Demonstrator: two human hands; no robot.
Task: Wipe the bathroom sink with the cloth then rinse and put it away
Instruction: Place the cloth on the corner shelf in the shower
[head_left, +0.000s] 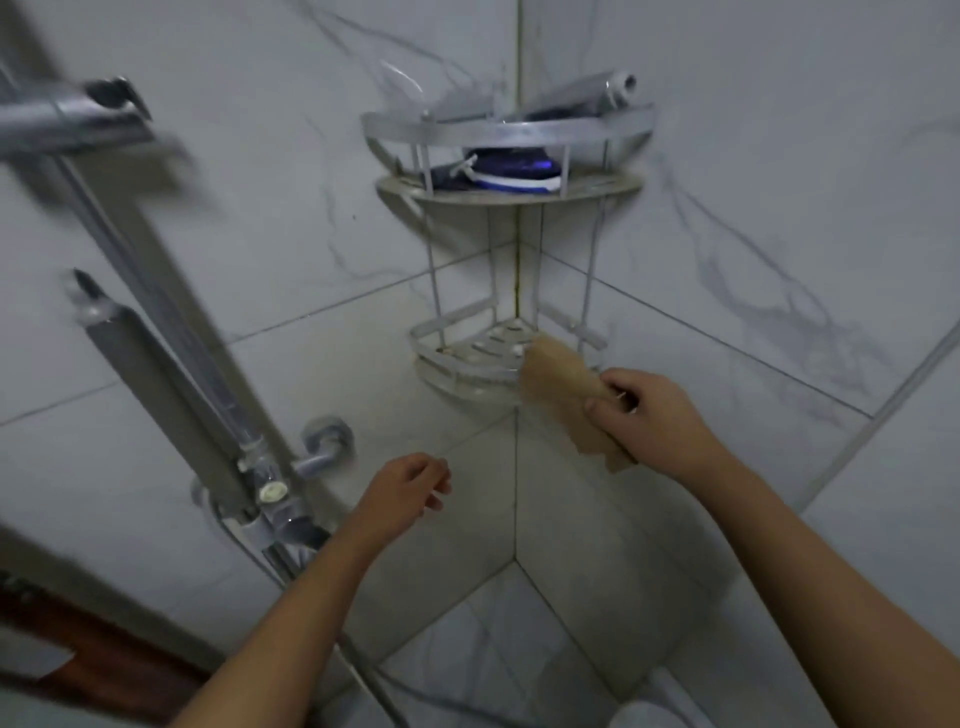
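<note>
My right hand (649, 421) grips a tan cloth (558, 387), blurred by motion. The cloth's upper end reaches over the right front rim of the lower shelf (467, 364) of a metal corner rack. Its lower end hangs below my fingers. My left hand (410, 486) hovers lower and to the left, fingers loosely curled, holding nothing. The sink is out of view.
The rack's upper shelf (509, 189) holds a blue and white item and a tube (582, 96) lying on top. Shower pipes and a mixer valve (270, 491) run along the left wall. Marble-patterned tiles cover both walls and the floor corner.
</note>
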